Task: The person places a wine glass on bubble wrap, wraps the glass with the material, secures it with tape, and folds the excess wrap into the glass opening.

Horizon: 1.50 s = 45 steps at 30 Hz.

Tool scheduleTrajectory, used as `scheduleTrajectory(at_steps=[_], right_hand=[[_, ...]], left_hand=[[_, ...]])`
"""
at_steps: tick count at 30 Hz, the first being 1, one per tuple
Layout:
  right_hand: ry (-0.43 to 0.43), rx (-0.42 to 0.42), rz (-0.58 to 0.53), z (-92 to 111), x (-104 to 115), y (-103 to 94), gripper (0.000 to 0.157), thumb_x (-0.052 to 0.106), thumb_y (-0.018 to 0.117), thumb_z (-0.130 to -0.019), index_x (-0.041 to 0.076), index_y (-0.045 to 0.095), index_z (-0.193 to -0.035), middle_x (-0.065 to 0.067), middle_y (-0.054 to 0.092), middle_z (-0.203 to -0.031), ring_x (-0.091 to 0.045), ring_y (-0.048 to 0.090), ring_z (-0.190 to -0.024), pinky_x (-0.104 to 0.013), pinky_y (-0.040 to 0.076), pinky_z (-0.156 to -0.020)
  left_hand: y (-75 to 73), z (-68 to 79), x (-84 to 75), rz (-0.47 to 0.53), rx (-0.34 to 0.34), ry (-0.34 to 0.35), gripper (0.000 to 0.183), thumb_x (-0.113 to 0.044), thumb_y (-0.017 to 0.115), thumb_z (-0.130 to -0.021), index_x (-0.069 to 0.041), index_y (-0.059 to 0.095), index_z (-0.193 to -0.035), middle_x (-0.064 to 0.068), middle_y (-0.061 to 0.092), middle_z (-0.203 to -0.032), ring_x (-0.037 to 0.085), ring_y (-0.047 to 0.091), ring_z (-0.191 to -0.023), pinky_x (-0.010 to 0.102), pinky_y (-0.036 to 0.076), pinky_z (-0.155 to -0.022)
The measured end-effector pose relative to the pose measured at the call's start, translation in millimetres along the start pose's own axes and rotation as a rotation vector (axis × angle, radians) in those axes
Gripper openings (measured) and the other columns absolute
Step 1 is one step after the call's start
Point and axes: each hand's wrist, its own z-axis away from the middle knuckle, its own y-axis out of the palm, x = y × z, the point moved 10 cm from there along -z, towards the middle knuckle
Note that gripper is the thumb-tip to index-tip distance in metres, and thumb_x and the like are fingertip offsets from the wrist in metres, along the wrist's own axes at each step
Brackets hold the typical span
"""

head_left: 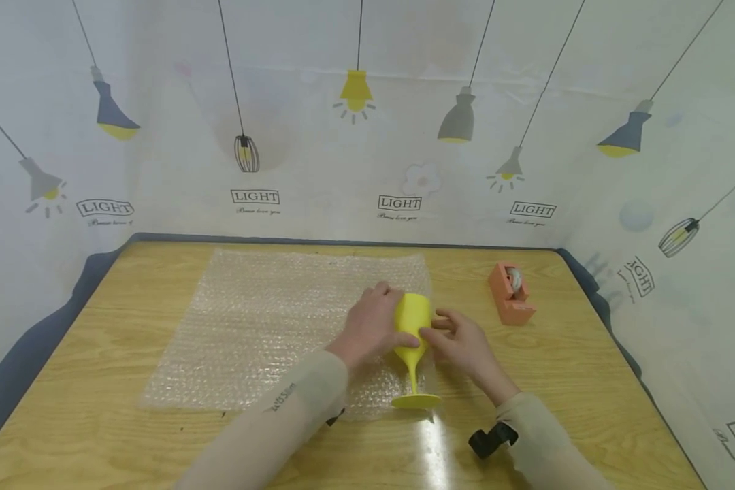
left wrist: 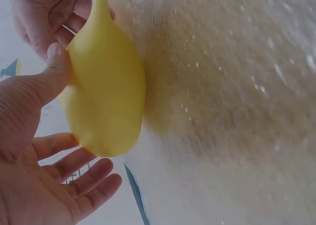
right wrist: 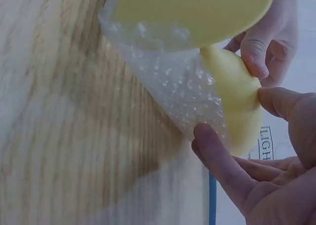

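A yellow plastic goblet [head_left: 413, 318] lies on its side on the right part of a bubble wrap sheet [head_left: 251, 320], its round foot toward the person. My left hand [head_left: 376, 320] holds the bowl from the left, with the thumb pressed on its side and the fingers around the rim end. At the right side, my right hand [head_left: 465, 344] has its thumb against the bowl. Its index finger [right wrist: 217, 151] lies on the outer side of the raised wrap edge [right wrist: 173, 91], which stands between that finger and the goblet.
An orange tape dispenser [head_left: 512, 299] with a roll of clear tape stands on the wooden table [head_left: 563, 381], to the right of the hands. A pale cloth printed with lamps [head_left: 318, 163] surrounds the table at the back and sides.
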Motion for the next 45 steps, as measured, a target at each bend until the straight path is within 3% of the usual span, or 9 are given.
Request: scheduleTrajectory(at_steps=[7, 18, 22, 25, 29, 32, 39, 45], right_hand=[[-0.015, -0.064, 0.184, -2, 19, 2.1, 0.077, 0.030, 0.077, -0.095, -0.007, 0.039, -0.151, -0.035, 0.059, -0.135, -0.034, 0.076, -0.094, -0.036, 0.064, -0.067], [-0.042, -0.142, 0.267, -4, 33, 8.7, 0.080, 0.027, 0.082, -0.090, -0.009, 0.041, -0.148, -0.033, 0.065, -0.128, -0.037, 0.075, -0.094, -0.037, 0.064, -0.069], [-0.064, -0.181, 0.309, -1, 40, 11.9, 0.083, 0.029, 0.084, -0.088, -0.009, 0.040, -0.147, -0.033, 0.066, -0.125, -0.037, 0.075, -0.094, -0.040, 0.064, -0.073], [-0.078, -0.197, 0.337, 0, 45, 15.7, 0.084, 0.030, 0.084, -0.088, -0.009, 0.039, -0.146, -0.033, 0.067, -0.124, -0.035, 0.075, -0.092, -0.040, 0.064, -0.072], [-0.118, -0.226, 0.363, 2, 51, 20.3, 0.083, 0.030, 0.086, -0.086, -0.008, 0.040, -0.144, -0.031, 0.068, -0.122, -0.031, 0.075, -0.087, -0.037, 0.063, -0.069], [-0.176, -0.254, 0.385, 3, 57, 23.6, 0.084, 0.030, 0.088, -0.084, -0.009, 0.041, -0.142, -0.032, 0.070, -0.118, -0.029, 0.075, -0.080, -0.034, 0.062, -0.064], [-0.288, -0.299, 0.437, 8, 73, 29.9, 0.090, 0.029, 0.090, -0.081, -0.011, 0.039, -0.144, -0.029, 0.072, -0.114, -0.026, 0.072, -0.074, -0.038, 0.061, -0.063], [-0.282, -0.279, 0.458, 8, 76, 39.4, 0.093, 0.028, 0.091, -0.080, -0.007, 0.036, -0.147, -0.027, 0.071, -0.118, -0.032, 0.073, -0.083, -0.041, 0.062, -0.069]], left_hand=[[-4.0, 2.8, 11.7, -0.018, -0.009, -0.008, 0.090, -0.054, 0.090, -0.074, -0.004, 0.057, -0.141, 0.014, 0.058, -0.132, 0.030, 0.056, -0.116, 0.043, 0.054, -0.097], [-6.3, 9.0, 24.4, 0.090, -0.028, -0.030, 0.086, -0.046, 0.094, -0.072, 0.000, 0.060, -0.137, 0.013, 0.054, -0.133, 0.028, 0.053, -0.120, 0.041, 0.053, -0.102], [-3.9, 8.8, 28.1, 0.141, 0.042, -0.047, 0.084, -0.037, 0.094, -0.075, 0.005, 0.056, -0.138, 0.016, 0.051, -0.133, 0.028, 0.057, -0.115, 0.040, 0.053, -0.103], [-5.8, 7.1, 33.0, 0.175, 0.116, -0.074, 0.073, -0.028, 0.089, -0.083, 0.007, 0.057, -0.138, 0.019, 0.052, -0.131, 0.027, 0.059, -0.107, 0.040, 0.056, -0.098], [-12.7, 3.2, 40.9, 0.262, 0.167, -0.144, 0.038, -0.032, 0.077, -0.093, 0.003, 0.071, -0.107, 0.013, 0.064, -0.099, 0.019, 0.058, -0.077, 0.031, 0.056, -0.070], [-15.5, 1.5, 44.4, 0.321, 0.167, -0.209, 0.040, -0.041, 0.074, -0.095, -0.004, 0.065, -0.084, 0.005, 0.058, -0.074, 0.014, 0.049, -0.059, 0.026, 0.045, -0.051], [-19.9, -4.1, 42.5, 0.265, 0.100, -0.277, 0.049, -0.050, 0.074, -0.093, -0.011, 0.051, -0.074, 0.000, 0.045, -0.067, 0.012, 0.041, -0.055, 0.024, 0.037, -0.048], [-25.3, -13.0, 40.3, 0.162, 0.062, -0.284, 0.056, -0.057, 0.067, -0.095, -0.012, 0.050, -0.067, 0.001, 0.049, -0.065, 0.014, 0.045, -0.057, 0.025, 0.039, -0.052]])
